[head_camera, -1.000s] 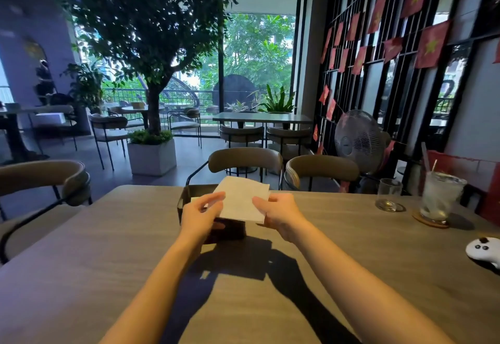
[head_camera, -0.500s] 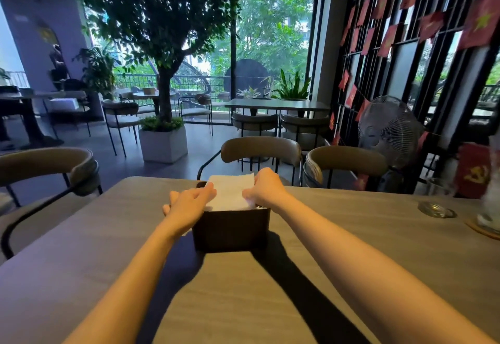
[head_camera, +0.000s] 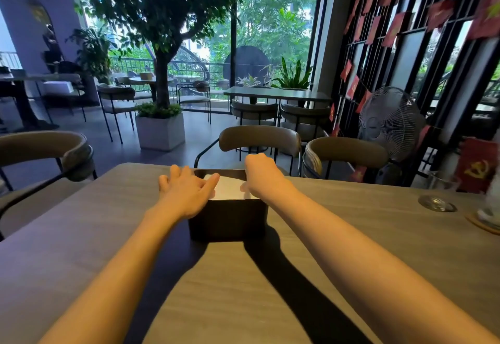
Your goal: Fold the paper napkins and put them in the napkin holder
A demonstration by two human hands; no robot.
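Observation:
A dark box-shaped napkin holder [head_camera: 228, 221] stands on the wooden table [head_camera: 351, 235] in front of me. A folded white paper napkin [head_camera: 230, 189] lies flat in its open top. My left hand [head_camera: 186, 189] rests on the holder's left rim with its fingers spread and its forefinger lying across the napkin's left side. My right hand [head_camera: 262, 178] is curled over the holder's right rim. Its thumb presses on the napkin's right edge, and its fingers are hidden behind the knuckles.
An upturned glass [head_camera: 438, 194] and a drink on a coaster [head_camera: 487, 216] stand at the table's right edge. Two chairs [head_camera: 259, 140] face me across the table and one chair [head_camera: 46, 151] is at the left. A fan [head_camera: 389, 121] stands at the right.
Both hands carried the napkin forward and down into the holder. It now lies flat inside, and my left hand has spread open on top of it.

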